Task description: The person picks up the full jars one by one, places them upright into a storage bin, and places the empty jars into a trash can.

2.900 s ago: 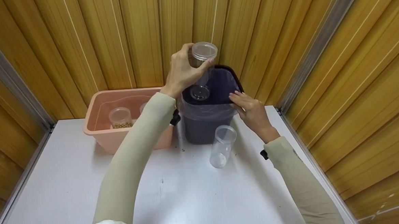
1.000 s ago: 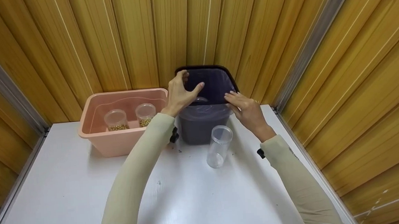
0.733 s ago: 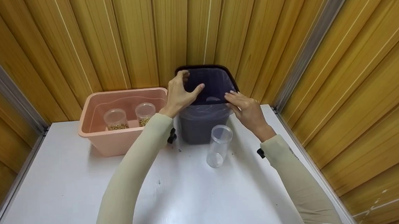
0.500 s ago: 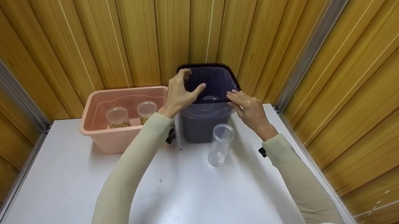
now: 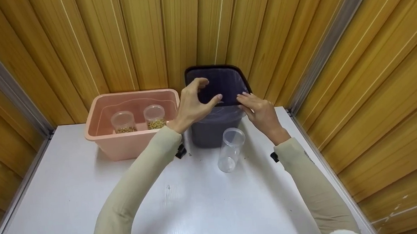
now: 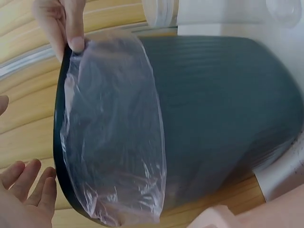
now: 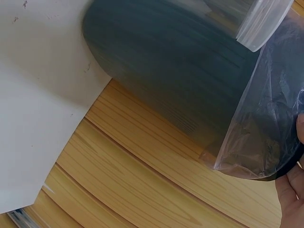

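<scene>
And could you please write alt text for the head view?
A person's right grip holds the rim of a dark, plastic-lined bin while the left grip, curved and holding nothing, is at its opening. On the white table, a clear jar stands in front; a pink tub to the left holds two jars containing yellowish grains.

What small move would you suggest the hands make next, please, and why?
I would probably bring the left hand to the clear jar standing on the white table: that hand holds nothing over the opening of the gray bin, the right hand pinches the bin's rim, and the jar stands just in front.
</scene>
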`<action>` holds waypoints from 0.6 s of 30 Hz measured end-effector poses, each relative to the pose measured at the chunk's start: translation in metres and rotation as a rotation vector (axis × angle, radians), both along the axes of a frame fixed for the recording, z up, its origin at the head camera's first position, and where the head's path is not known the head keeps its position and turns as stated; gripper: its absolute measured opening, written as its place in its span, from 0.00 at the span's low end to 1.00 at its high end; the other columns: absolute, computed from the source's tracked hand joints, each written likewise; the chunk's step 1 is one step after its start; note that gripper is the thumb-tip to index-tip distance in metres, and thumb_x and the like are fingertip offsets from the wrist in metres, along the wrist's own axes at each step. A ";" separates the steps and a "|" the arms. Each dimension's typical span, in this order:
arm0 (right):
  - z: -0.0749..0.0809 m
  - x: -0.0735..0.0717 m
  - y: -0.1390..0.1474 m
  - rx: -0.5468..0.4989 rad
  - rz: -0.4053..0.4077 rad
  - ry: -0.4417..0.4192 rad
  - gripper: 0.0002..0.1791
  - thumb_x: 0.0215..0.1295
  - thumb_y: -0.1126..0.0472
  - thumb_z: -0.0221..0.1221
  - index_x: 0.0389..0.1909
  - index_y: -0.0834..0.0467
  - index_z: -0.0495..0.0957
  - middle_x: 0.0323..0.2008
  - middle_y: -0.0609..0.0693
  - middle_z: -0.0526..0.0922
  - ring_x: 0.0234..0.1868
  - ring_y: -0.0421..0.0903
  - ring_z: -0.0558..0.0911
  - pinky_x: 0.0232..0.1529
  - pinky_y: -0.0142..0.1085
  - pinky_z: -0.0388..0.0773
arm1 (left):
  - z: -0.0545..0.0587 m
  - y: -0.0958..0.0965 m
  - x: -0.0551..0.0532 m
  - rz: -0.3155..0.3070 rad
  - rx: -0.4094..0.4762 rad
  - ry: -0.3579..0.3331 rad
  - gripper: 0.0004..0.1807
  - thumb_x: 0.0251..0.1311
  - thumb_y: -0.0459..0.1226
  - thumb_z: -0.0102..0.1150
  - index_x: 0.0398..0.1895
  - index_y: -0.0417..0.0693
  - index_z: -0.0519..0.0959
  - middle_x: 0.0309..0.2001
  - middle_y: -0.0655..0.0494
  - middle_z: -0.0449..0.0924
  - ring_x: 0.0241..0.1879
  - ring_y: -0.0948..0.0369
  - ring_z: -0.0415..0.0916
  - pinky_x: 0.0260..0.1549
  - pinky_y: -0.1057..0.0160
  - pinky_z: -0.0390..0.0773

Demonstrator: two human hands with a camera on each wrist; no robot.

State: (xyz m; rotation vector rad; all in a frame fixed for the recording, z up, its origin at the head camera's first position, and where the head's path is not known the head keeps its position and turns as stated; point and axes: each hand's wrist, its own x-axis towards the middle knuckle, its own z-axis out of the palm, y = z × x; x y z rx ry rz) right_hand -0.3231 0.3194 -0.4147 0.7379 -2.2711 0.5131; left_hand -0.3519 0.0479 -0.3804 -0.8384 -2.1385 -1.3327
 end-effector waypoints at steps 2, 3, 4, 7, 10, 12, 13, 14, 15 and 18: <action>0.000 -0.001 0.000 0.001 0.000 0.005 0.17 0.73 0.63 0.66 0.59 0.61 0.87 0.58 0.56 0.89 0.63 0.57 0.86 0.65 0.52 0.83 | -0.002 0.001 0.005 -0.018 0.006 0.024 0.34 0.60 0.50 0.76 0.61 0.36 0.79 0.57 0.39 0.85 0.58 0.46 0.83 0.62 0.53 0.81; 0.001 -0.001 0.000 0.002 -0.001 0.007 0.17 0.73 0.63 0.66 0.59 0.61 0.87 0.58 0.56 0.89 0.63 0.57 0.86 0.65 0.52 0.83 | -0.004 0.002 0.008 -0.027 0.009 0.033 0.34 0.60 0.50 0.76 0.61 0.36 0.79 0.57 0.39 0.85 0.58 0.46 0.83 0.61 0.54 0.82; 0.001 -0.001 0.000 0.003 -0.002 0.009 0.17 0.73 0.63 0.67 0.59 0.62 0.87 0.58 0.56 0.89 0.63 0.57 0.86 0.65 0.53 0.83 | -0.006 0.003 0.011 -0.034 0.012 0.043 0.34 0.60 0.50 0.76 0.61 0.36 0.79 0.57 0.40 0.85 0.57 0.47 0.83 0.60 0.54 0.82; 0.001 -0.001 -0.001 0.002 -0.006 0.004 0.17 0.72 0.64 0.67 0.59 0.61 0.87 0.58 0.56 0.89 0.63 0.57 0.86 0.65 0.53 0.83 | -0.012 0.006 0.020 -0.059 0.024 0.070 0.34 0.60 0.50 0.77 0.60 0.36 0.79 0.56 0.41 0.86 0.56 0.48 0.84 0.59 0.55 0.83; 0.001 0.000 -0.001 -0.004 -0.008 -0.009 0.17 0.73 0.64 0.67 0.59 0.61 0.87 0.59 0.55 0.89 0.64 0.57 0.86 0.66 0.53 0.82 | -0.018 0.010 0.028 -0.081 0.037 0.097 0.33 0.60 0.49 0.77 0.59 0.34 0.79 0.55 0.42 0.86 0.54 0.47 0.84 0.58 0.56 0.84; 0.000 0.001 0.000 -0.007 -0.012 -0.016 0.17 0.73 0.64 0.67 0.59 0.61 0.87 0.59 0.55 0.89 0.64 0.57 0.86 0.66 0.53 0.82 | -0.021 0.013 0.034 -0.097 0.044 0.110 0.34 0.59 0.49 0.77 0.59 0.33 0.79 0.55 0.41 0.86 0.54 0.47 0.85 0.58 0.55 0.84; 0.000 0.001 0.000 -0.006 -0.013 -0.017 0.17 0.73 0.63 0.67 0.59 0.61 0.87 0.59 0.55 0.89 0.64 0.57 0.86 0.66 0.53 0.82 | -0.023 0.014 0.037 -0.107 0.046 0.112 0.34 0.59 0.48 0.77 0.59 0.33 0.79 0.55 0.40 0.86 0.54 0.46 0.85 0.58 0.55 0.84; 0.000 0.001 0.000 -0.008 -0.015 -0.020 0.17 0.73 0.63 0.67 0.60 0.60 0.87 0.59 0.55 0.89 0.64 0.57 0.86 0.66 0.53 0.82 | -0.025 0.016 0.040 -0.116 0.046 0.110 0.34 0.59 0.48 0.77 0.59 0.32 0.79 0.55 0.40 0.86 0.54 0.45 0.85 0.58 0.54 0.85; 0.000 0.002 0.001 -0.008 -0.017 -0.020 0.17 0.72 0.63 0.67 0.60 0.60 0.87 0.59 0.55 0.89 0.64 0.57 0.86 0.66 0.53 0.82 | -0.027 0.017 0.042 -0.122 0.043 0.105 0.34 0.60 0.48 0.77 0.59 0.32 0.79 0.55 0.40 0.86 0.54 0.45 0.85 0.58 0.54 0.85; -0.001 0.003 0.002 -0.008 -0.020 -0.022 0.17 0.73 0.63 0.67 0.60 0.60 0.87 0.58 0.55 0.89 0.64 0.57 0.86 0.65 0.53 0.82 | -0.033 0.020 0.050 -0.139 0.036 0.089 0.34 0.59 0.47 0.77 0.60 0.32 0.79 0.56 0.38 0.86 0.56 0.46 0.85 0.60 0.53 0.84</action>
